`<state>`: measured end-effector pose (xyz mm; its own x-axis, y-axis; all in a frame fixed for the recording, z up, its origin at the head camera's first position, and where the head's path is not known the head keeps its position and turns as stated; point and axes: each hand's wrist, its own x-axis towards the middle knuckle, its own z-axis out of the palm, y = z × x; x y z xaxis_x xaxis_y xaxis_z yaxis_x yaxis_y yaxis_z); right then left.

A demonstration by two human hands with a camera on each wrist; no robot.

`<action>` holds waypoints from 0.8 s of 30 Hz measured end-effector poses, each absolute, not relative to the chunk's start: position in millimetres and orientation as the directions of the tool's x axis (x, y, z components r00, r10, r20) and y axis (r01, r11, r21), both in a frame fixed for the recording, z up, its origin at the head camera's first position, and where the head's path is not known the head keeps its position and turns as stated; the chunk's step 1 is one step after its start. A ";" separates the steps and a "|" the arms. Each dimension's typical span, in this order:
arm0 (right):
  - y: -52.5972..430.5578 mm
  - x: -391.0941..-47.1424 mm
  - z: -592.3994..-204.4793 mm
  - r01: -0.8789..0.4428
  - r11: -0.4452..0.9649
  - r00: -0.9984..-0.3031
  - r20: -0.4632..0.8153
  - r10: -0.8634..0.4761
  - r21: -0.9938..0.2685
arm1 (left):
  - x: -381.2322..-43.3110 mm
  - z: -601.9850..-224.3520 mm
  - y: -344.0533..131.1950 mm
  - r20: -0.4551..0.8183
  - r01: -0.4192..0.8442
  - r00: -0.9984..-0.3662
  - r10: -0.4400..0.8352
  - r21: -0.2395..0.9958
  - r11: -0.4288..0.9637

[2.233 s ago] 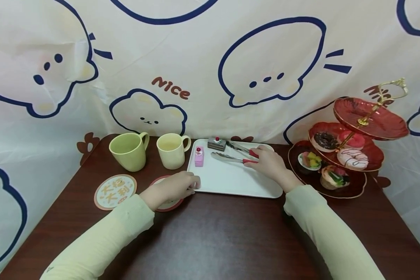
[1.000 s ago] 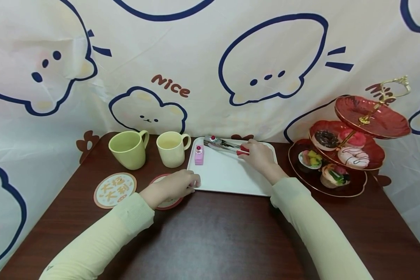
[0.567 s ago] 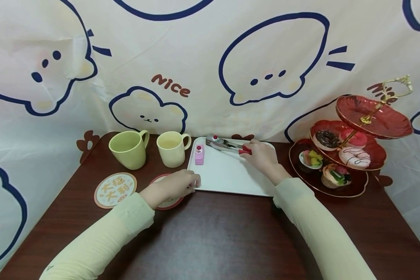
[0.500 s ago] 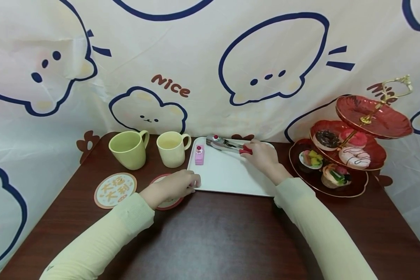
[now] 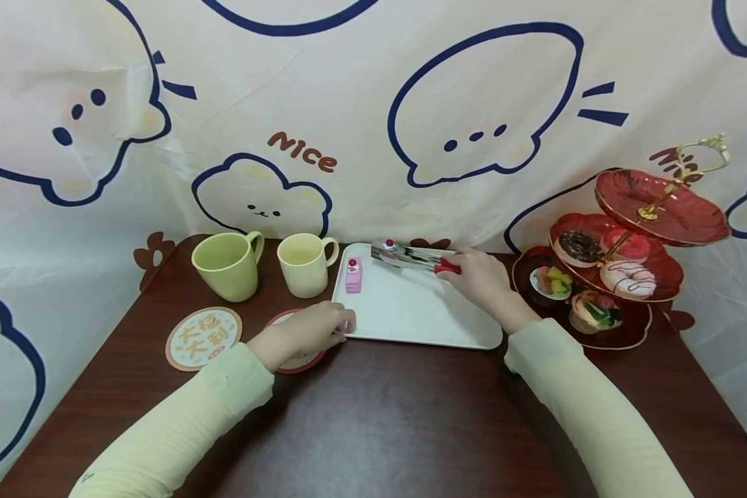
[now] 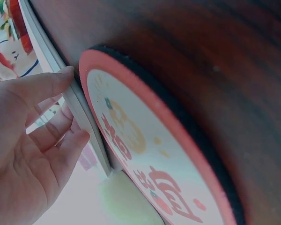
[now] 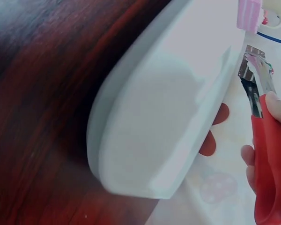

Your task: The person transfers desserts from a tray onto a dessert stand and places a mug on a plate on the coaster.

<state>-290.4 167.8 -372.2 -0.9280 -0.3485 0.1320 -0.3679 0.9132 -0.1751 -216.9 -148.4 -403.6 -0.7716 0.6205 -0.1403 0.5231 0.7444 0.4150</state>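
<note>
Red-handled metal tongs [image 5: 417, 259] are held by my right hand [image 5: 482, 280], its fingers wrapped round the grips. Between the tongs' tips sits a small chocolate cake slice [image 7: 253, 58] with a red cherry on top, mostly covered by the metal in the head view. It is over the back of the white tray [image 5: 417, 311]. Near the tray's left end stands a pink cake slice [image 5: 353, 277], also cherry-topped. At the tray's front left corner, my left hand [image 5: 311, 328] pinches the rim, above a red-edged round coaster [image 6: 145, 140].
Two mugs, a green one [image 5: 227, 266] and a cream one [image 5: 305, 266], stand left of the tray. Before them lies another round coaster [image 5: 203, 339]. A red tiered stand [image 5: 653, 207] at right carries doughnuts and fruit tarts. A printed cloth [image 5: 361, 104] hangs behind.
The tongs moved left and closed on the chocolate cake slice. In the last half second, my right hand, the tongs and the slice have shifted slightly right. My left hand has stayed put.
</note>
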 end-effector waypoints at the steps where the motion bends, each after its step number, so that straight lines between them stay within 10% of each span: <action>1: 169.9 -288.7 -371.2 -0.371 0.912 -0.927 0.136 -0.350 -0.178 | -216.8 -403.4 -148.3 -0.145 0.517 -0.774 0.617 0.419 0.747; 24: 223.0 -235.0 -347.9 -0.411 0.897 -0.901 0.222 -0.372 -0.164 | -217.6 -405.6 -149.2 -0.090 0.556 -0.763 0.640 0.413 0.721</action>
